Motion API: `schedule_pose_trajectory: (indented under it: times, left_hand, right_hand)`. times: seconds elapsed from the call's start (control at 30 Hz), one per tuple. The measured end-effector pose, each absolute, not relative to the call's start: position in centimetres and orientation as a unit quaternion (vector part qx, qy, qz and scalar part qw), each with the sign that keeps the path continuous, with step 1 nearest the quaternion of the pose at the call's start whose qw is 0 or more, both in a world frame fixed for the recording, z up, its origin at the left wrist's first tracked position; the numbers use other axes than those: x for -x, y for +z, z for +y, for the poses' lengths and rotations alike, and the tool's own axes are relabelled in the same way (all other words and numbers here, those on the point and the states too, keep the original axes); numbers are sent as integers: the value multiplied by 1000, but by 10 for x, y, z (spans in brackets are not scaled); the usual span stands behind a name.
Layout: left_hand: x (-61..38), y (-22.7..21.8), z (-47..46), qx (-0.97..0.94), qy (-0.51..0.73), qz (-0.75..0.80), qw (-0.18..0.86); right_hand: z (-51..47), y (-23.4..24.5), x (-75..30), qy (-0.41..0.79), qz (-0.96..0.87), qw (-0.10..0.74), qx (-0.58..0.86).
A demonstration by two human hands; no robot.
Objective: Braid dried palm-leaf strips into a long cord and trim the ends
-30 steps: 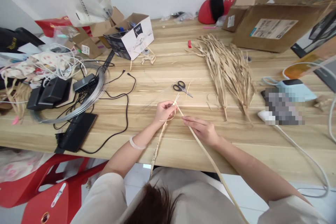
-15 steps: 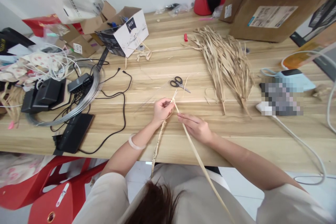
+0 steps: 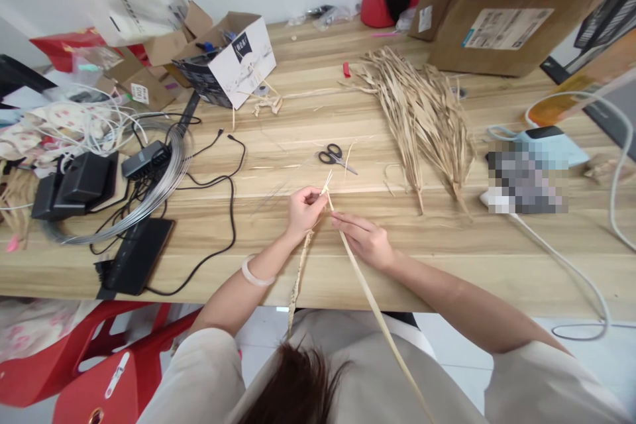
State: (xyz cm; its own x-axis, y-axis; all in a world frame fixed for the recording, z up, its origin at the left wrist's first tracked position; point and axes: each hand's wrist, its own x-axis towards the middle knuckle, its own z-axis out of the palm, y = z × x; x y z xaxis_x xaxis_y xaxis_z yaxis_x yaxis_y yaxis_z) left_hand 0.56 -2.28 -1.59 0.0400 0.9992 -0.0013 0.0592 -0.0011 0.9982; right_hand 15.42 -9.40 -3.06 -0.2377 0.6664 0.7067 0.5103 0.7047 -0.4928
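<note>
Pale dry strip point(image 3: 368, 291) at frame centre, over the table point(image 3: 447, 258) edge: the left hand point(image 3: 304, 209) pinches its top together with the braided cord point(image 3: 298, 278). The right hand point(image 3: 365, 242), pinching the strip lower, has slid nearer that pinch than a second ago, so the working gap is shorter. Scissors point(image 3: 335, 157) lie just above.

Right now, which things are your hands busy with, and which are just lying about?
In use: left hand, braided cord, right hand, flat strip; straw pile probably spare stock.
Lying about: scissors, wire coil, black cables, cardboard box, white box.
</note>
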Motion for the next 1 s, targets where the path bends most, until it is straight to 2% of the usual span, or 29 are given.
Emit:
schedule_pose_trajectory:
  times: [0.2,0.4,0.67,0.77,1.0]
  left_hand:
    - [-9,-13,-27,-509,466,486,537]
    - [-6,-9,-24,-469,434,489,594]
    - [-8,-15,-20,-462,435,475,609]
    - [-9,-15,-20,-463,430,474,613]
    - [-8,-13,-19,-486,398,490,604]
  right_hand:
    - [-89,-33,-156,85,-771,492,396]
    - [-89,-32,-160,64,-809,446,377]
    - [-79,-31,-156,67,-810,419,404]
    - [-76,-31,-155,69,-824,384,412]
    - [-76,-36,-156,124,-839,359,389]
